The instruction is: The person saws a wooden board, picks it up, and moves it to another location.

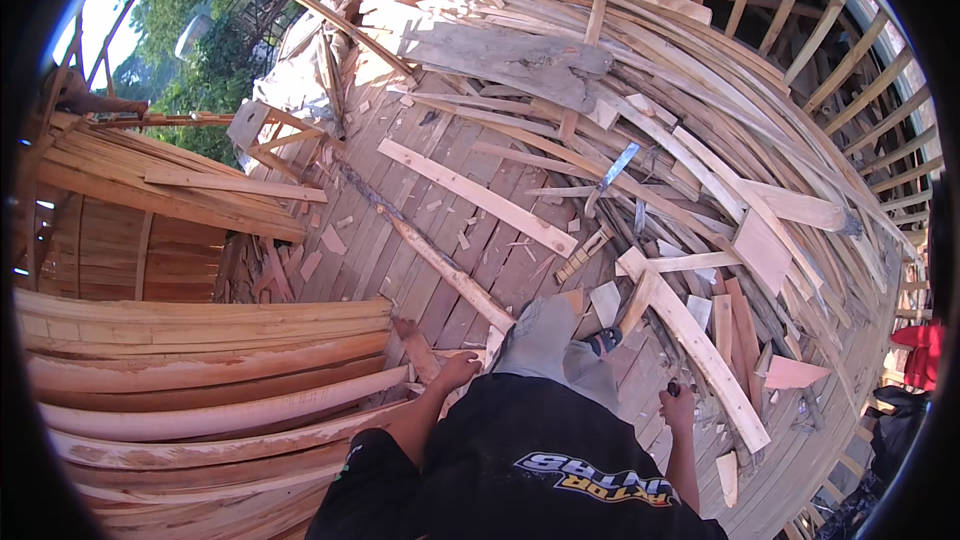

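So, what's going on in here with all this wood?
A person in a black shirt is on a plank floor strewn with offcuts. Their right hand is closed around a small dark object, too little visible to identify. The left hand is near a short brown board; whether it grips anything is unclear. Long wooden strips lie heaped ahead and rightward.

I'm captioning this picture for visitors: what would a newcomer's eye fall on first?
Probably the sprawling heap of long wooden strips at upper right, with a broad grey board near its top. Next, the curved reddish planks at lower left and the pale straight plank near the middle.
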Demonstrator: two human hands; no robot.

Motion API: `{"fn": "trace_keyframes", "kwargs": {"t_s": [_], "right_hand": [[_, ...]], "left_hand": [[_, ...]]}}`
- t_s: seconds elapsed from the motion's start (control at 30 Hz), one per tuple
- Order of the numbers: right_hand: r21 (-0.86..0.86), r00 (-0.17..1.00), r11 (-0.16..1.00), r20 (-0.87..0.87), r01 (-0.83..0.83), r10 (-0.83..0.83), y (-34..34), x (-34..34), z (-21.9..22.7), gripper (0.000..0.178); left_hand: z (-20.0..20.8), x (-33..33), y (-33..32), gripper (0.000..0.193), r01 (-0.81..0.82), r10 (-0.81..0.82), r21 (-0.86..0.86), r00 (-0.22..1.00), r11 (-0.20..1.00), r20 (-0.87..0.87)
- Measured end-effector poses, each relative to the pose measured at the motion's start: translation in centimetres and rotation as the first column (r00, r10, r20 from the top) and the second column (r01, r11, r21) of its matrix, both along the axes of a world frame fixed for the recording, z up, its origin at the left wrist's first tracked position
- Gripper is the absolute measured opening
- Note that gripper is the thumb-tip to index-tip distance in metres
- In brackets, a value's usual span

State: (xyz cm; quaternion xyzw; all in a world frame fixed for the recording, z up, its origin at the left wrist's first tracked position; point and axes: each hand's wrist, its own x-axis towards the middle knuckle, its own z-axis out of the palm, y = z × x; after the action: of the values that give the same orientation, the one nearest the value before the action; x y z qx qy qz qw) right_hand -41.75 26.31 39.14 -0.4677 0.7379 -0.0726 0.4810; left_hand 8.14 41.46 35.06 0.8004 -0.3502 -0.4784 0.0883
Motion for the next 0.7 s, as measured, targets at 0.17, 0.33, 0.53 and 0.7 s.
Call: {"fn": "trace_keyframes", "kwargs": {"t_s": [0.17, 0.33, 0.53, 0.7], "right_hand": [[0.03, 0.96, 0.96, 0.001, -0.279, 0.279, -2.3, -0.3, -1.9, 0.022], [0.059, 0.895, 0.893, 0.053, -0.446, 0.443, -3.8, 2.9, -1.2, 0.027], [-0.065, 0.665, 0.666, 0.038, -0.743, 0.746, -0.6, 8.1, -1.3, 0.033], [-0.149, 0.419, 0.408, -0.052, -0.901, 0.906, 4.7, 13.1, -0.1, 0.036]], "left_hand": [[1.9, -5.8, 6.1, 0.044, -0.219, 0.222, 0.056, 0.972, 0.974, -0.073], [0.3, -10.8, 12.0, 0.045, -0.387, 0.392, 0.069, 0.917, 0.919, -0.081], [-0.9, -18.4, 20.6, 0.046, -0.639, 0.638, 0.051, 0.756, 0.768, -0.145], [1.0, -24.5, 27.0, 0.046, -0.779, 0.773, 0.0, 0.622, 0.627, -0.126]]}}
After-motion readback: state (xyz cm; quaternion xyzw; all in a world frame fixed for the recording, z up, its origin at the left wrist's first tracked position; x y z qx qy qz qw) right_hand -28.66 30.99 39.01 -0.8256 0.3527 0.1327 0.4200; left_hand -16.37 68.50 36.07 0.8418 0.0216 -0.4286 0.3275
